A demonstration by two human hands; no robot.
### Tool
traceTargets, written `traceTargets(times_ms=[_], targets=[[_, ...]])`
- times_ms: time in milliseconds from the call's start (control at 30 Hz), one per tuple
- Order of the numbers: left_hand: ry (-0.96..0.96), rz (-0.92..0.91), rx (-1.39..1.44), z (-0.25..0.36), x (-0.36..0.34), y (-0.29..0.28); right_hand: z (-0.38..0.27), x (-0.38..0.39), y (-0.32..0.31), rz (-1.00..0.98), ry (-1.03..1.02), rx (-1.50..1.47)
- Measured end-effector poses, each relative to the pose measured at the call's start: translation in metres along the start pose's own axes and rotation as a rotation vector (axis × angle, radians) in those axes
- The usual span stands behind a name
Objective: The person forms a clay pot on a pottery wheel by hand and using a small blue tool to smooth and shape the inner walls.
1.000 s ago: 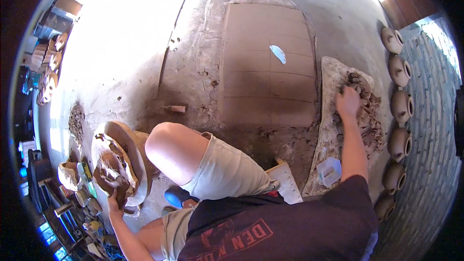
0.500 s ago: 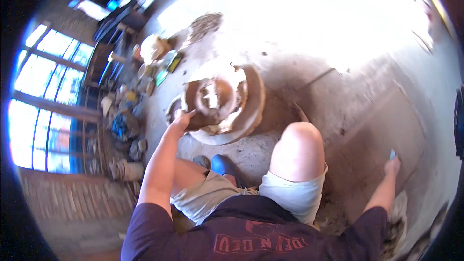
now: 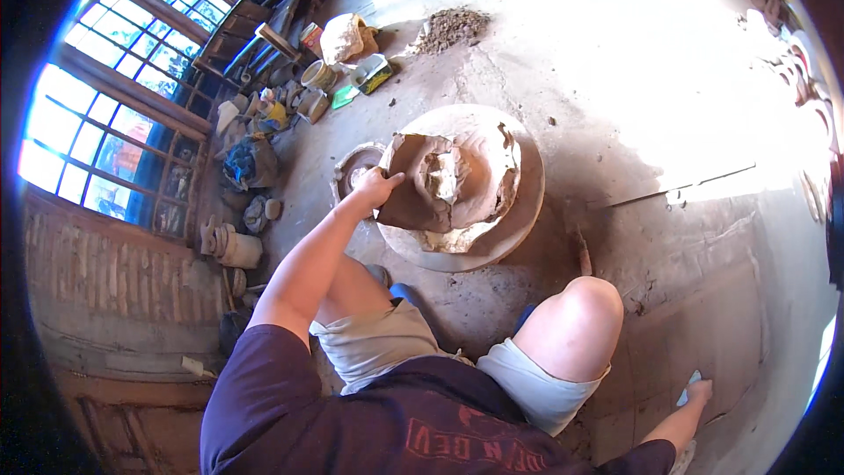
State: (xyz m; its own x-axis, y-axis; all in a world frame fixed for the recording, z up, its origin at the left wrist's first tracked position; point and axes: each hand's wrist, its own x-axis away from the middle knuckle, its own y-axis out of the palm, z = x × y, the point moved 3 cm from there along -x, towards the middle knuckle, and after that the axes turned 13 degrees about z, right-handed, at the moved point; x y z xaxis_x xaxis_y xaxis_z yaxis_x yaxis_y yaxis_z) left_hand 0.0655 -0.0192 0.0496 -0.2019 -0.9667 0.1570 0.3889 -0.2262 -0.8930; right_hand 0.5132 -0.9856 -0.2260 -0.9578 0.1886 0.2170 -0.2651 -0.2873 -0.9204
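A torn-edged brown clay piece (image 3: 479,171) with a hollow middle sits on a round pale turntable (image 3: 526,220) in front of my knees. My left hand (image 3: 378,187) grips its left edge, thumb on the inner side and the other fingers mostly hidden. Just beyond that hand is a small round bowl-like dish (image 3: 356,163) with a rough rim. Far out to the right, low over the floor, my right hand (image 3: 699,390) is closed on a small flat pale-blue piece (image 3: 688,389). What exactly that piece is, I cannot tell.
A heap of crumbled clay (image 3: 451,31) lies on the floor ahead. Along the left wall stand a woven basket (image 3: 318,76), a plastic tub (image 3: 371,73), bags and several pots. A crack (image 3: 673,189) runs across the floor on the right, and clay shapes (image 3: 796,70) line the far right.
The view has turned, so the turntable appears farther right. My left hand stays on the clay edge. My right hand, still holding the pale piece, appears lower and closer to my body.
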Motion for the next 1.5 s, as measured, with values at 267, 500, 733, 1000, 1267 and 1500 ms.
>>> traceTargets(times_ms=[267,500,733,1000,1267,1500], targets=[[0.044,-0.185,-0.118,0.007,-0.010,-0.002,-0.046,0.081,-0.062,0.343,-0.097,-0.486],[0.250,0.051,-0.071,0.037,-0.061,-0.005,-0.104,0.189,-0.093,0.465,-0.403,-0.781],[0.299,0.112,-0.111,0.016,-0.071,0.007,-0.100,0.269,-0.074,0.273,-0.237,-0.725],[0.330,0.180,0.014,0.021,-0.098,0.017,-0.062,0.340,-0.076,0.208,-0.225,-0.591],[0.209,0.018,0.243,0.018,-0.105,0.026,-0.013,0.410,-0.027,0.001,-0.111,-0.470],[0.216,0.059,0.226,0.016,-0.104,0.026,0.032,0.453,-0.022,0.074,-0.158,-0.594]])
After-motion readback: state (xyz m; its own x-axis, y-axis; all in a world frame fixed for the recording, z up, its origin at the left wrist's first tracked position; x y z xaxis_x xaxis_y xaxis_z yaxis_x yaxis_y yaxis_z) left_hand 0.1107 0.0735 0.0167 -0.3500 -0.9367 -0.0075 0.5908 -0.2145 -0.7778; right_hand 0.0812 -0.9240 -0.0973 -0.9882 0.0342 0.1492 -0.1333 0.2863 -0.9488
